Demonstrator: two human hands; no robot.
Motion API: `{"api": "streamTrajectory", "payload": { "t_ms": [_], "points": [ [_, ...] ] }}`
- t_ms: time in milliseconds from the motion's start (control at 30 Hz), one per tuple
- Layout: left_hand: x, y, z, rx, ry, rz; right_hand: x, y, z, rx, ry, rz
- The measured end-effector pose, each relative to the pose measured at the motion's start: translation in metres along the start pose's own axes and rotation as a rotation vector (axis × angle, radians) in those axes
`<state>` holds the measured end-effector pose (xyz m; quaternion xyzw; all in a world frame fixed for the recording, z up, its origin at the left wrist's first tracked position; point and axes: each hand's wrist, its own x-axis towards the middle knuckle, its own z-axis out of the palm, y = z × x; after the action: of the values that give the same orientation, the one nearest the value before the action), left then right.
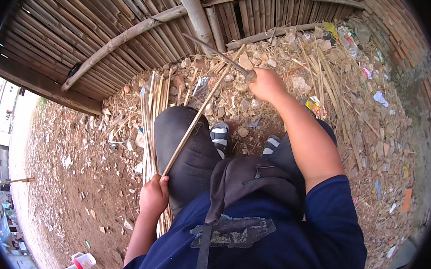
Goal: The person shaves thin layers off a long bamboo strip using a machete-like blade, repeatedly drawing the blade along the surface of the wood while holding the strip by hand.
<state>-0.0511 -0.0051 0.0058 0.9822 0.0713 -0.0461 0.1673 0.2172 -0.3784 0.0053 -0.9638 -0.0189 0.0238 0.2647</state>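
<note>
My left hand (154, 195) is closed around the near end of a long, thin bamboo strip (193, 127), beside my left thigh. The strip slants up and to the right across my knee. In my right hand (268, 85) is a knife (208, 49) with a long, narrow, dark blade, gripped by its handle. The blade points to the far left and crosses the strip close to its far end; whether it cuts into it I cannot tell. A bundle of bamboo strips (149, 114) lies along the outside of my left leg, partly hidden by my left hand and arm.
Ahead stands a bamboo wall (134, 50) with pole supports; a brick wall (408, 36) rises on the right. Stones, litter and more bamboo strips (329, 86) cover the ground. A white and red plastic container (80, 263) lies at the lower left.
</note>
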Motion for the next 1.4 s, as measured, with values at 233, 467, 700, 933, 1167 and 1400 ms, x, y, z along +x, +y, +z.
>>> {"api": "streamTrajectory", "payload": {
  "t_ms": [233,467,700,933,1167,1400],
  "points": [
    [0.003,-0.003,0.002,-0.030,-0.021,0.041,-0.041,-0.044,-0.005,-0.177,-0.152,-0.295],
    [0.007,-0.003,-0.014,-0.051,-0.090,0.020,0.002,0.012,0.002,0.011,-0.056,0.030],
    [0.009,-0.013,-0.002,-0.099,-0.097,0.035,-0.033,-0.035,-0.019,-0.121,-0.217,-0.142],
    [0.017,-0.009,-0.028,-0.144,-0.149,0.035,0.004,0.033,-0.007,-0.029,-0.050,0.053],
    [0.014,-0.014,-0.018,-0.103,-0.109,0.098,-0.039,-0.032,-0.022,-0.298,-0.200,-0.269],
    [0.012,-0.024,-0.022,-0.133,-0.157,0.046,0.002,0.039,-0.018,-0.020,0.039,0.031]
  ]
}}
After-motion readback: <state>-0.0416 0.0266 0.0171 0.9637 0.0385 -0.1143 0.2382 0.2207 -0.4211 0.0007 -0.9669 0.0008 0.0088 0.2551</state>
